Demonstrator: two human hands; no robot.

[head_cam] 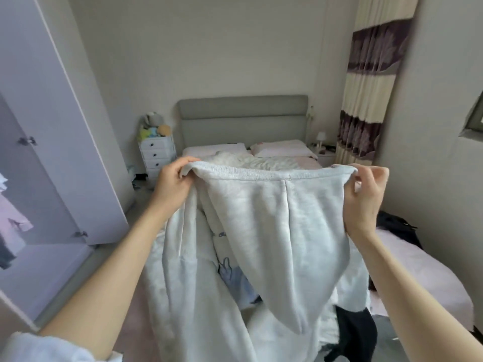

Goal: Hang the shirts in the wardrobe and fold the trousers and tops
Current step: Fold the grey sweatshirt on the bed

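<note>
From the head camera, we hold light grey trousers (274, 231) up by the waistband over the near end of the bed (418, 270): our left hand (173, 182) grips its left corner, our right hand (366, 194) pinches its right. The open wardrobe (52, 165) stands left.

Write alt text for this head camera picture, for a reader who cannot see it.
Two bare hands, the left hand and the right hand, hold up pale grey trousers by the waistband over a bed strewn with clothes. A wardrobe door stands open on the left; a grey headboard and striped curtain are behind.
</note>
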